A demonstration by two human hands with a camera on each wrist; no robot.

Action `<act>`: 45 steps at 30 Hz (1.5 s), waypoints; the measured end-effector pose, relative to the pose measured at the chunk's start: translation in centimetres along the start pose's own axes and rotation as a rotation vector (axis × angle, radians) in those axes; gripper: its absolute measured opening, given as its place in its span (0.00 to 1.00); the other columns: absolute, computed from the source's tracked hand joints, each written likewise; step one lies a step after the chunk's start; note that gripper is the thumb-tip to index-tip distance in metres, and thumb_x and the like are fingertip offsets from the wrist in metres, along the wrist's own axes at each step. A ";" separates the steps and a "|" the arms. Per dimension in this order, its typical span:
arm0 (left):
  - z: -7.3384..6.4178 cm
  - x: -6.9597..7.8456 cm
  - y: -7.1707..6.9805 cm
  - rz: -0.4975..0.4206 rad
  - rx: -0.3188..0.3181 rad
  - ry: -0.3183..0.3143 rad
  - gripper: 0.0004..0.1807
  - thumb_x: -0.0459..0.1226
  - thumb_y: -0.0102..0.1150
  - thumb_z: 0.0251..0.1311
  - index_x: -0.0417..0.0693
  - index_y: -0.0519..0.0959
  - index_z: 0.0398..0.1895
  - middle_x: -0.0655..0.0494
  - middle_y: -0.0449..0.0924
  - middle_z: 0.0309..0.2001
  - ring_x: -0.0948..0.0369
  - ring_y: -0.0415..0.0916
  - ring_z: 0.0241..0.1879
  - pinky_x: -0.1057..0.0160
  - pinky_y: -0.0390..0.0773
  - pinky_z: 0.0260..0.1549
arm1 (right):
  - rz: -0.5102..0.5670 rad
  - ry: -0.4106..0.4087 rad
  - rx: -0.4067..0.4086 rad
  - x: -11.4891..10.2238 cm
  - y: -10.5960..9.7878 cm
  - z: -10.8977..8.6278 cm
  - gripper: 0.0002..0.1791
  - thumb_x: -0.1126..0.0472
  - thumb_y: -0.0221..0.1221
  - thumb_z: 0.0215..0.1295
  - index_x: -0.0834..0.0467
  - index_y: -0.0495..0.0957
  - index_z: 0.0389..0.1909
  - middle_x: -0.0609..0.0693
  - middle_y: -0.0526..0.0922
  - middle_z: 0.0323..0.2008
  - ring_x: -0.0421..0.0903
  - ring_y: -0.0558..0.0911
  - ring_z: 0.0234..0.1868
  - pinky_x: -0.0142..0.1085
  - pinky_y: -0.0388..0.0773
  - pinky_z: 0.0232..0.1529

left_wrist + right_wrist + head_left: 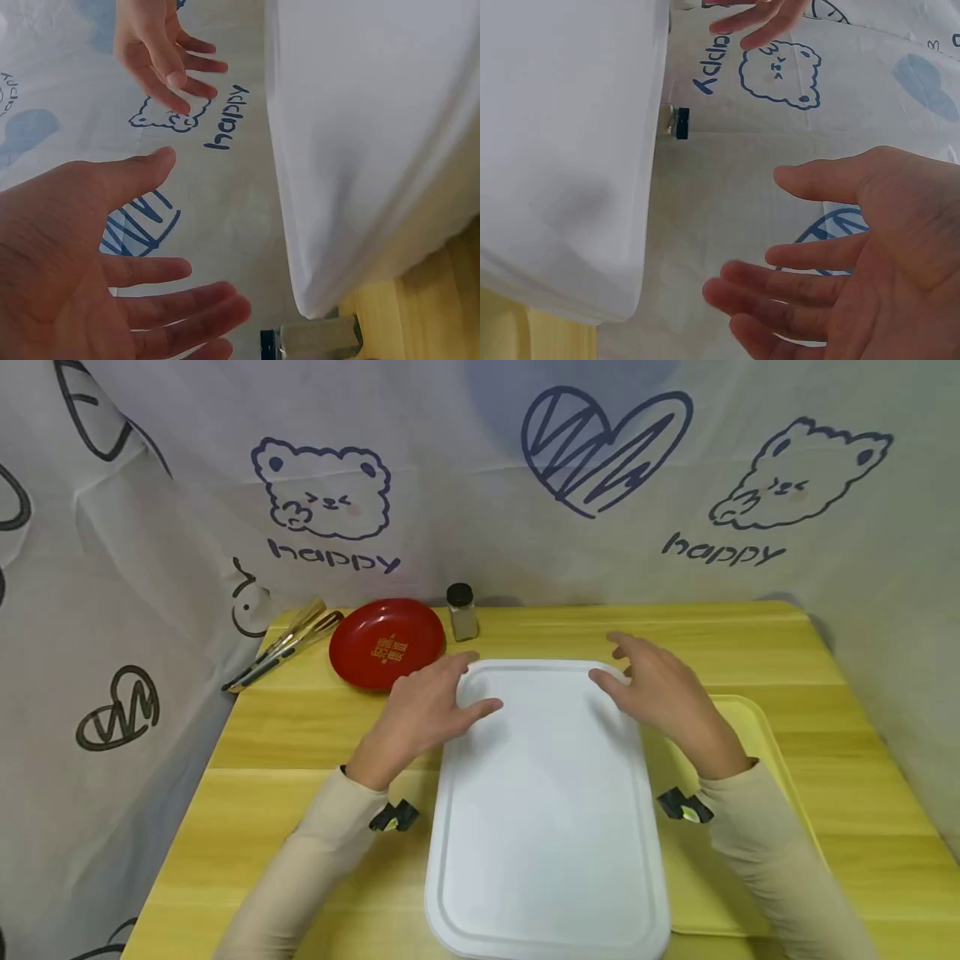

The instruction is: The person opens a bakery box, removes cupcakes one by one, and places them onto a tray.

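A white rectangular lid-like board (551, 802) with rounded corners and a rim lies lengthwise in front of me in the head view. Over its far left corner hovers my left hand (427, 706), fingers spread and thumb apart. My right hand (660, 693) is at the far right corner, its fingers loosely extended and pointing inward. Both wrist views show a gap between the hands and the white surface; the left palm (67, 262) and the right palm (900, 262) hold nothing.
Behind the left hand stand a red oval plate (360, 647) with gold characters and a black-capped seasoning jar (465, 622). Metal tongs (288, 643) lie at the table's back left corner. A yellow tray (738, 860) extends under the right forearm. Printed cloth (480, 527) hangs behind.
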State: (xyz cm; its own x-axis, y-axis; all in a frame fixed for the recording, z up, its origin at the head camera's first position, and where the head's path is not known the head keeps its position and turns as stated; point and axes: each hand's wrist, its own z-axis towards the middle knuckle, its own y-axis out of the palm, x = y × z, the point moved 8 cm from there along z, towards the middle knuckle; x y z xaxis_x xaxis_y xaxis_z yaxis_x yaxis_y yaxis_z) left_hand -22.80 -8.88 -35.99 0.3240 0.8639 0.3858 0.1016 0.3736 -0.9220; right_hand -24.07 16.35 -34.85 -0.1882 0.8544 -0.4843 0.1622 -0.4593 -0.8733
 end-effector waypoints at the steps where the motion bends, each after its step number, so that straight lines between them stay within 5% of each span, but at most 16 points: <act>1: -0.2 -0.4 0.0 -0.007 0.002 -0.015 0.39 0.60 0.64 0.58 0.49 0.71 0.67 0.50 0.81 0.54 0.54 0.79 0.44 0.54 0.83 0.37 | -0.003 0.002 -0.005 0.1 0.2 -0.2 0.35 0.46 0.56 0.72 0.63 0.63 0.71 0.63 0.79 0.56 0.60 0.80 0.50 0.55 0.78 0.46; 6: -1.6 -2.4 0.5 -0.047 -0.024 -0.081 0.32 0.61 0.62 0.59 0.46 0.77 0.54 0.55 0.80 0.33 0.59 0.75 0.29 0.60 0.78 0.28 | -0.038 -0.006 -0.024 1.0 1.2 -1.4 0.30 0.50 0.56 0.72 0.65 0.69 0.66 0.57 0.85 0.37 0.50 0.80 0.31 0.44 0.77 0.32; 16: -5.3 -5.3 2.7 -0.071 -0.135 -0.148 0.17 0.53 0.52 0.67 0.49 0.77 0.37 0.58 0.71 0.14 0.59 0.70 0.18 0.61 0.72 0.21 | -0.124 -0.023 -0.026 1.5 3.3 -5.0 0.29 0.52 0.59 0.71 0.71 0.69 0.61 0.51 0.82 0.25 0.46 0.78 0.22 0.40 0.71 0.21; 29: -7.1 -4.0 4.9 -0.056 -0.189 -0.093 0.16 0.48 0.53 0.68 0.51 0.75 0.24 0.59 0.72 0.16 0.60 0.69 0.18 0.63 0.70 0.20 | -0.093 0.055 -0.114 2.8 5.9 -9.2 0.27 0.51 0.55 0.72 0.70 0.68 0.58 0.47 0.78 0.22 0.44 0.76 0.23 0.40 0.70 0.22; 37: -7.4 -4.4 5.3 -0.101 -0.236 -0.109 0.18 0.49 0.54 0.68 0.51 0.75 0.23 0.58 0.73 0.18 0.61 0.69 0.20 0.63 0.71 0.22 | 0.049 0.072 -0.246 3.7 7.1 -8.8 0.35 0.54 0.56 0.72 0.75 0.59 0.68 0.51 0.83 0.29 0.43 0.80 0.27 0.37 0.75 0.25; 45: -7.4 -4.3 5.5 -0.204 -0.294 -0.095 0.16 0.44 0.55 0.69 0.48 0.76 0.24 0.57 0.73 0.17 0.61 0.68 0.18 0.64 0.71 0.21 | 0.061 0.053 -0.244 3.7 7.0 -8.3 0.36 0.56 0.57 0.72 0.80 0.57 0.67 0.51 0.83 0.28 0.43 0.78 0.25 0.38 0.74 0.24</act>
State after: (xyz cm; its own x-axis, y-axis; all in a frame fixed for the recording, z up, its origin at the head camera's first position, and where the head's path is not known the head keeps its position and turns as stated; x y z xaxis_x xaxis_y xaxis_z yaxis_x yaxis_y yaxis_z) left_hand -16.72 -13.06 -42.95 0.1821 0.8143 0.5512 0.4253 0.4402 -0.7908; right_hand -15.60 18.27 -42.30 -0.1204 0.8414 -0.5269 0.4023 -0.4439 -0.8007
